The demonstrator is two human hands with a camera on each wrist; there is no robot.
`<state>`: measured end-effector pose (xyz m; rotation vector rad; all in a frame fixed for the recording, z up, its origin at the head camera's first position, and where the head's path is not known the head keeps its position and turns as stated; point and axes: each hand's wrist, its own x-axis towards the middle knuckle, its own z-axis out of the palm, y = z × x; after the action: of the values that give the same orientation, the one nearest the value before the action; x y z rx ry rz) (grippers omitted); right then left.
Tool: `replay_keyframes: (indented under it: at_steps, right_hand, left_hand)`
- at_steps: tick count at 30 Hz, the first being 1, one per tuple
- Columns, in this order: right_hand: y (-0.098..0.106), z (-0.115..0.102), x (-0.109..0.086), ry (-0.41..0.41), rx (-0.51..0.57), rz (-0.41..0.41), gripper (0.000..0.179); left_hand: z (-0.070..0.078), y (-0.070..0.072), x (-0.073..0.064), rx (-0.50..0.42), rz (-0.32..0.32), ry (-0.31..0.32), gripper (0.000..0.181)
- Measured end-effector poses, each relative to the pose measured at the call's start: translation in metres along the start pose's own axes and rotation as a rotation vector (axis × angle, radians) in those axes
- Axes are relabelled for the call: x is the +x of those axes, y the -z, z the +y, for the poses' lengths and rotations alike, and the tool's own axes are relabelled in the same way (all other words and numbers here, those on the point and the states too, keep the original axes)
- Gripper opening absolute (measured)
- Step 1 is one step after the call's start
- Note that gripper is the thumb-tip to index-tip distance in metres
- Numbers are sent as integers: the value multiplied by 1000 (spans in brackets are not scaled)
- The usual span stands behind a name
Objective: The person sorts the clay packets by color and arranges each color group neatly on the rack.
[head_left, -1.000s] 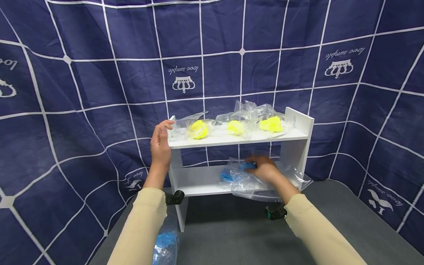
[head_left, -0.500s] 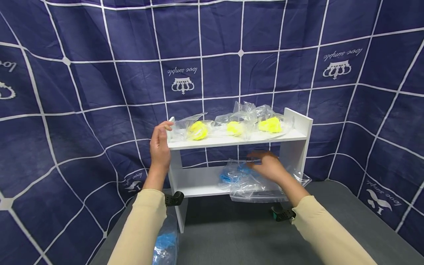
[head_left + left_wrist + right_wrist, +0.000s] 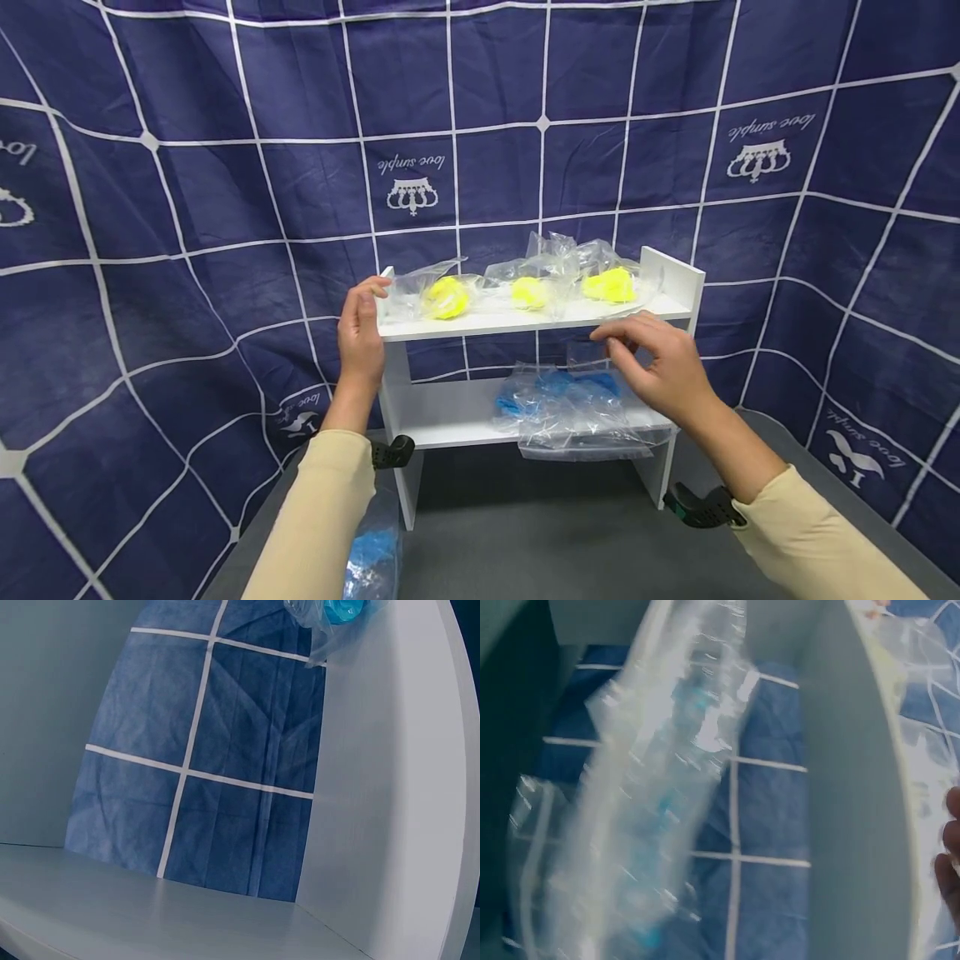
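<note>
My left hand (image 3: 361,342) grips the upper left side of a small white shelf (image 3: 442,414), its fingers bent over the panel. In front of the right part of the shelf, my right hand (image 3: 663,367) is raised near the upper board, fingers loosely bent with nothing seen between them. Clear plastic bags with blue contents (image 3: 555,385) lie crumpled on the lower board, their loose ends hanging over its front edge. In the right wrist view, the bags (image 3: 652,817) look blurred and the right fingers (image 3: 950,847) show at the edge.
Clear bags with yellow lumps (image 3: 447,298) line the upper board. Another bag with blue contents (image 3: 372,550) lies on the dark grey surface (image 3: 540,533), left of the shelf. A navy checked curtain (image 3: 495,183) hangs behind.
My right hand has let go of a blue-filled bag on the lower board and moved up and right. That bag now lies there. The left hand stays in place.
</note>
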<state>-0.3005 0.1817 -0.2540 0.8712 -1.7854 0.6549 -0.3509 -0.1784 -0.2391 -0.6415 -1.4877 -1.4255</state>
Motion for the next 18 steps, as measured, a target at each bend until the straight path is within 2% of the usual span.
replay_keyframes:
  at_steps: [2,5,8,12,15,18]
  right_hand:
    - [10,2,6,19,43,56,21]
    - [22,12,15,-21,67,129,23]
    - [29,26,18,-127,45,194,30]
    - [36,46,19,-306,45,238,41]
    - [37,60,21,-425,106,241,46]
    - [35,72,18,-519,226,235,46]
  left_hand:
    - [8,-2,-1,3,-2,0,30]
    - [14,-2,-2,2,0,2,29]
    - [15,-1,-1,-3,-1,3,29]
    - [13,-1,-2,-10,-5,6,29]
    - [12,0,-2,-6,-6,9,29]
    - [12,0,-2,-7,-8,7,28]
